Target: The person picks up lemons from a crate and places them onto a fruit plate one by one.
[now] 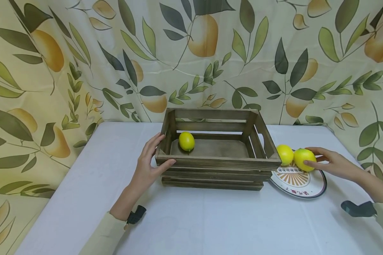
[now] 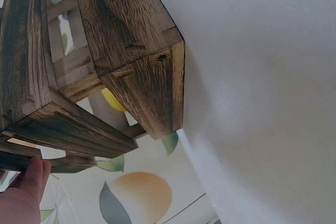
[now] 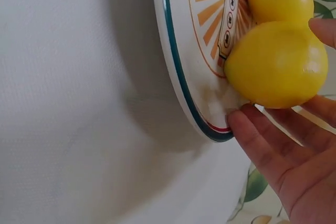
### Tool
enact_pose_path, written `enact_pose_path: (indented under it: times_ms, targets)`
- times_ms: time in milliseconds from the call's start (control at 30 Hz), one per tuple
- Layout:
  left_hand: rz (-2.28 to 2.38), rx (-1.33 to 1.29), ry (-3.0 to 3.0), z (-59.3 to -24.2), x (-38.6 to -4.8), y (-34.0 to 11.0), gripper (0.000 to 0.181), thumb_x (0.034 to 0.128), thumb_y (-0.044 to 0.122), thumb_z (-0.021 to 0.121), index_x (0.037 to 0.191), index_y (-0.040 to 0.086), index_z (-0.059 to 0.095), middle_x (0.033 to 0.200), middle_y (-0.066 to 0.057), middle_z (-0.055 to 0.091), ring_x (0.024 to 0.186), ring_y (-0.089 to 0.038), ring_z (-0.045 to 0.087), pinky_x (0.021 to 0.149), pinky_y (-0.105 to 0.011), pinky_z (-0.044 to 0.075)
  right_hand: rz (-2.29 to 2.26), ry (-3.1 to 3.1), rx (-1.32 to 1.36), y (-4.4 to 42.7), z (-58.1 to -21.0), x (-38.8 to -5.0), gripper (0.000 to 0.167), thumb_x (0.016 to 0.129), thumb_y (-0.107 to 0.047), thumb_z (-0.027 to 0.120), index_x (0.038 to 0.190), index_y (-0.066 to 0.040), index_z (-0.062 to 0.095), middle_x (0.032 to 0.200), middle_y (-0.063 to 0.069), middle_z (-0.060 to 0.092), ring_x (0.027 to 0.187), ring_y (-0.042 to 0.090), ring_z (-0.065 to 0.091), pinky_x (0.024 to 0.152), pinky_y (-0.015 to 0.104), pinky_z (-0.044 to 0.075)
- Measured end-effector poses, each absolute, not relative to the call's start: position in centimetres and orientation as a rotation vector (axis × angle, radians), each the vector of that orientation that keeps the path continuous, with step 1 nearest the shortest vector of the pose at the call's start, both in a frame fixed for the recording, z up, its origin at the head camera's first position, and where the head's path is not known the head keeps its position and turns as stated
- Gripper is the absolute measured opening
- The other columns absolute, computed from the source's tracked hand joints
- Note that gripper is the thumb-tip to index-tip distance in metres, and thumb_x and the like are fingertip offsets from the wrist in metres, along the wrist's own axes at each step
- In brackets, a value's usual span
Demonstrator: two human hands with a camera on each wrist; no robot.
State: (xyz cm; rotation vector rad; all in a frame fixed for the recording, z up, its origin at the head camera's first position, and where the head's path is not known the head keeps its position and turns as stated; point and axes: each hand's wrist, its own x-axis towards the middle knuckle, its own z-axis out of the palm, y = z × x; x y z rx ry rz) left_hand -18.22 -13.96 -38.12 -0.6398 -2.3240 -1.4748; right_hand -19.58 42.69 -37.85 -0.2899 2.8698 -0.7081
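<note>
A brown slatted wooden crate (image 1: pixel 217 163) stands on the table with one yellow lemon (image 1: pixel 186 141) inside, near its left end. My left hand (image 1: pixel 150 168) holds the crate's left end, thumb at the front corner; in the left wrist view only part of that hand (image 2: pixel 26 192) shows against the slats. To the crate's right, a patterned plate (image 1: pixel 316 187) bears two more lemons. My right hand (image 1: pixel 338 164) has its thumb and fingers around the nearer-right lemon (image 3: pixel 278 66). The other lemon (image 1: pixel 284 154) lies beside it, close to the crate's corner.
A white cloth (image 1: pixel 204 219) covers the table. Behind and at the sides hangs a curtain (image 1: pixel 198 71) printed with fruit and leaves. The plate's left edge lies close against the crate's right end.
</note>
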Motion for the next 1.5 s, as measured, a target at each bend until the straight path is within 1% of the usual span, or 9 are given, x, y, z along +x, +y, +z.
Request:
enact_pose_path:
  times_ms: [167, 400, 533, 633, 767, 933, 1100, 1367, 1500]
  targets:
    - [-1.473, -0.632, -2.334, -38.1, -18.2, -14.0, 0.074, 0.0848, 0.016, 0.077, 0.149, 0.013, 0.039, 0.157, -0.006, 0.028, 0.141, -0.029, 0.033, 0.11, -0.054, 0.036, -0.705, 2.865, -0.292, 43.2, -37.5, -19.6, 0.063, 0.097, -0.024, 0.06, 0.139, 0.015, 0.033, 0.129, 0.041, 0.043, 0.108, 0.055, 0.05, 0.076, 0.055, 0.055]
    - [-1.477, -0.636, -2.344, -38.1, -18.2, -14.0, 0.074, 0.0853, 0.017, 0.077, 0.148, 0.009, 0.039, 0.157, -0.007, 0.028, 0.141, -0.03, 0.032, 0.11, -0.054, 0.036, -0.75, 2.916, -0.364, 43.5, -36.6, -19.6, 0.058, 0.095, -0.018, 0.064, 0.137, 0.012, 0.037, 0.127, 0.039, 0.048, 0.103, 0.047, 0.055, 0.073, 0.056, 0.056]
    - [-1.472, -0.638, -2.349, -38.1, -18.2, -13.9, 0.074, 0.0854, 0.017, 0.077, 0.148, 0.009, 0.039, 0.157, -0.008, 0.028, 0.142, -0.031, 0.032, 0.11, -0.053, 0.036, -0.785, 2.945, -0.401, 43.1, -35.7, -19.6, 0.056, 0.093, -0.016, 0.066, 0.136, 0.01, 0.04, 0.126, 0.037, 0.05, 0.096, 0.003, 0.059, 0.072, 0.059, 0.054]
    - [-1.465, -0.636, -2.35, -38.0, -18.2, -14.0, 0.074, 0.0852, 0.017, 0.077, 0.149, 0.01, 0.039, 0.157, -0.007, 0.028, 0.142, -0.03, 0.032, 0.11, -0.053, 0.036, -0.782, 2.972, -0.416, 42.8, -34.9, -19.7, 0.053, 0.092, -0.014, 0.067, 0.134, 0.007, 0.043, 0.125, 0.034, 0.052, 0.09, -0.022, 0.041, 0.07, 0.042, 0.057]
    - [-1.458, -0.635, -2.35, -38.0, -18.3, -14.0, 0.075, 0.085, 0.016, 0.077, 0.149, 0.01, 0.039, 0.157, -0.008, 0.028, 0.142, -0.03, 0.032, 0.11, -0.052, 0.036, -0.81, 3.006, -0.441, 42.3, -33.8, -19.7, 0.048, 0.089, -0.011, 0.071, 0.131, 0.0, 0.05, 0.12, 0.005, 0.06, 0.09, -0.021, 0.044, 0.067, 0.016, 0.051]
    - [-1.46, -0.635, -2.347, -37.9, -18.2, -14.0, 0.074, 0.0854, 0.018, 0.077, 0.148, 0.009, 0.039, 0.157, -0.008, 0.028, 0.142, -0.031, 0.032, 0.11, -0.054, 0.036, -0.916, 3.004, -0.534, 41.1, -32.2, -19.7, 0.048, 0.085, -0.003, 0.074, 0.128, -0.013, 0.055, 0.112, -0.034, 0.046, 0.093, -0.019, 0.048, 0.072, 0.007, 0.048]
    - [-1.453, -0.646, -2.338, -38.0, -18.2, -14.0, 0.074, 0.0862, 0.023, 0.076, 0.148, 0.009, 0.039, 0.157, -0.009, 0.028, 0.142, -0.032, 0.032, 0.109, -0.057, 0.036, -0.98, 2.983, -0.721, 39.5, -30.1, -19.9, 0.055, 0.083, 0.006, 0.072, 0.131, -0.013, 0.054, 0.119, -0.031, 0.048, 0.098, -0.017, 0.05, 0.076, 0.003, 0.044]
    - [-1.462, -0.647, -2.341, -38.1, -18.3, -13.8, 0.074, 0.0872, 0.027, 0.075, 0.149, 0.01, 0.038, 0.157, -0.008, 0.028, 0.141, -0.031, 0.032, 0.11, -0.055, 0.035, -1.027, 2.984, -1.06, 36.2, -26.8, -19.8, 0.067, 0.069, 0.024, 0.072, 0.131, 0.006, 0.054, 0.125, -0.023, 0.055, 0.101, -0.01, 0.057, 0.081, 0.004, 0.046]
    - [-1.469, -0.636, -2.35, -37.9, -18.2, -13.8, 0.075, 0.0868, 0.025, 0.076, 0.149, 0.01, 0.037, 0.158, -0.007, 0.027, 0.142, -0.031, 0.032, 0.111, -0.054, 0.034, -1.0, 2.939, -1.152, 34.5, -25.2, -20.4, 0.067, 0.07, 0.024, 0.071, 0.133, 0.007, 0.052, 0.128, -0.021, 0.055, 0.103, -0.009, 0.058, 0.082, 0.005, 0.047]
